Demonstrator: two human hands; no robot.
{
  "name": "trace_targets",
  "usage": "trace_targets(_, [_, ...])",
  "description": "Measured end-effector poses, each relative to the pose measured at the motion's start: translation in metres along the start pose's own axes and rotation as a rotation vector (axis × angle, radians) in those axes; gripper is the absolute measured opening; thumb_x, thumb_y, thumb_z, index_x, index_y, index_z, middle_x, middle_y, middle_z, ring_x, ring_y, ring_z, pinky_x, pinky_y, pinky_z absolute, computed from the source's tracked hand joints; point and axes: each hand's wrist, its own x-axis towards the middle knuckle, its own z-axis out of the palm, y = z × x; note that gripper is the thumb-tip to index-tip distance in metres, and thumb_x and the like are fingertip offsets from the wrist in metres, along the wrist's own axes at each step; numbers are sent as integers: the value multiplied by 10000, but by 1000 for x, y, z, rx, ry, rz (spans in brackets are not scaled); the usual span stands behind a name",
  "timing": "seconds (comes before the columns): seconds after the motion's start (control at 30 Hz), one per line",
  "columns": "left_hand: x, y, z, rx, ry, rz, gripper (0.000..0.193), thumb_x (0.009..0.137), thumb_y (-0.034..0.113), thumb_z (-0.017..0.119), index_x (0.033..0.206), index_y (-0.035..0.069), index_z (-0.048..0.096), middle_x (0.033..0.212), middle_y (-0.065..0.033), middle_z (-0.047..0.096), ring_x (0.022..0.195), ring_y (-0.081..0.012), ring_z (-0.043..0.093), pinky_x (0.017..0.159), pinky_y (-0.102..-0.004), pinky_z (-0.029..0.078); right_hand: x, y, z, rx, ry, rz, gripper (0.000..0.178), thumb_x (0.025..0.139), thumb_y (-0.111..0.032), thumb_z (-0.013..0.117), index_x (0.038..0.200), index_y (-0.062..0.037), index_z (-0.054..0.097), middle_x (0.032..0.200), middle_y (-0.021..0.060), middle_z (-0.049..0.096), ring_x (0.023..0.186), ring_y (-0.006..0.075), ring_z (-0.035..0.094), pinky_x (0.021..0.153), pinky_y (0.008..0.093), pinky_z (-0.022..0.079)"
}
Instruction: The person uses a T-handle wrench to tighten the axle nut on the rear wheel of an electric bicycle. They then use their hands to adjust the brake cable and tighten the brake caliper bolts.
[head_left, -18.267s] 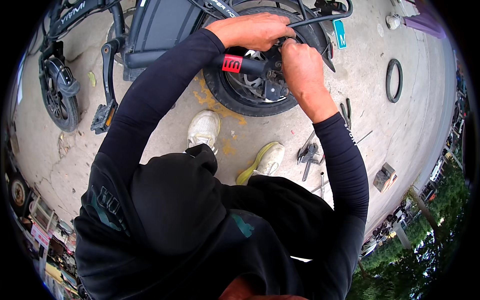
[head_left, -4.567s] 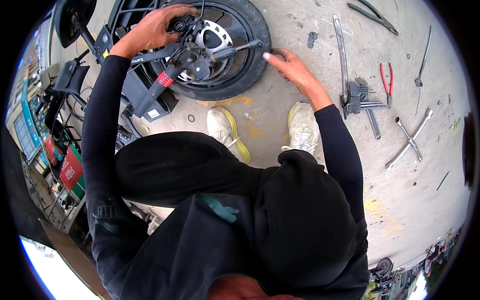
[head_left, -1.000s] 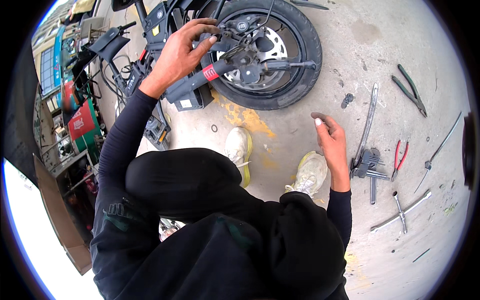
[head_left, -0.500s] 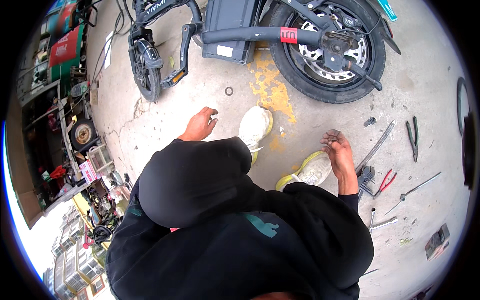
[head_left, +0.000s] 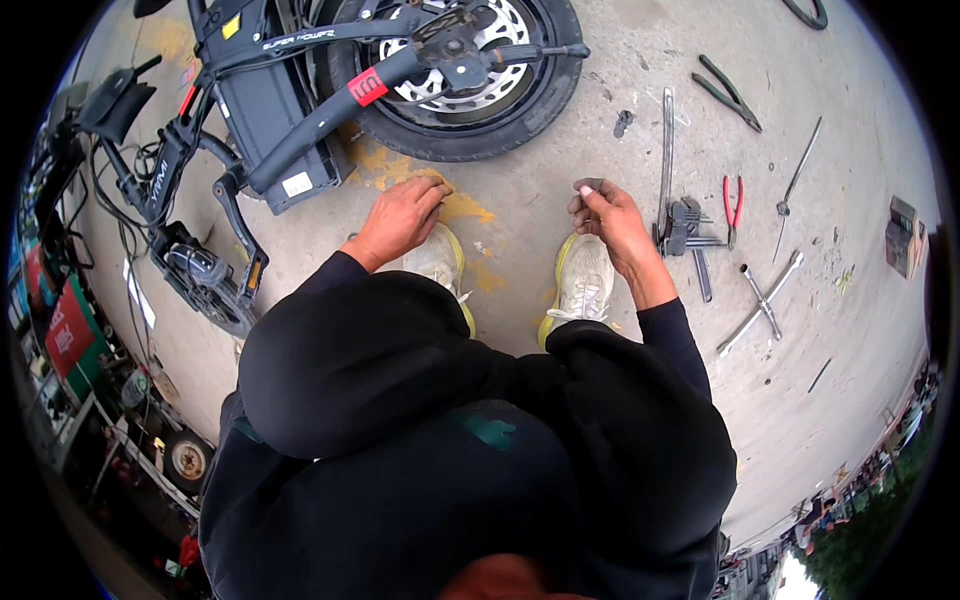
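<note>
Black tyre (head_left: 455, 148), silver brake disc (head_left: 462, 101), red band (head_left: 367, 86); red-handled pliers (head_left: 739, 205), green-handled pliers (head_left: 735, 100); white shoes (head_left: 585, 270) edged yellow

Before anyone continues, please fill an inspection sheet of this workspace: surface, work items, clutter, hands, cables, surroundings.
Surface: grey concrete floor with worn yellow paint.
Work items: black-framed bicycle, silver brake disc exposed.
Clutter: silver metal bar, green-handled pliers, red-handled pliers, silver cross-shaped wrench.
Hands: left hand and right hand apart from the bicycle; nothing seen held.
Cables: thin black cables, picture left.
Surroundings: red-and-green panel, left; green trees, lower right.
</note>
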Motion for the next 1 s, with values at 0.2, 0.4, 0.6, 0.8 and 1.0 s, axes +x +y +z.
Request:
trace_targets(0.2, [84,17,-75,297,-75,434,407,851,55,715,1243,43,607,1274,-118,613,1150,-315,619,965,-412,514,21,15,-12,232,22,-25,247,1040,-218,531,1153,-16,618,907,28,622,758,126,596,724,287,508])
trace_targets(0.4, [163,42,-144,440,77,165,585,887,227,758,1395,50,527,1388,-151,562,1260,-339,571,1053,-429,470,86,-21,-12,-51,-39,-86,395,1023,-401,604,1039,-8,640,768,9,569,630,110,537,590,295,465])
trace_targets(0.6, [223,73,-87,333,-100,63,612,916,302,726,1395,-14,510,1348,-230,585,1207,-377,598,984,-439,504,125,-7,43,-45,-91,-116,543,873,-428,788,1095,50,657,828,72,663,630,147,566,524,330,455])
trace_targets(0.8, [285,69,-67,139,-334,-218,452,962,325,668,1190,-62,616,888,-255,710,918,-419,706,836,-458,550,124,-7,41,97,-129,-4,534,862,-374,807,1130,69,675,993,124,726,806,223,672,666,365,522])
trace_targets(1.0, [298,65,-69,129,-298,-187,443,960,380,668,1063,-50,677,736,-251,680,762,-406,712,724,-461,548,133,15,48,132,-28,-233,575,855,-384,807,1120,108,671,1063,205,746,953,286,721,827,411,549])
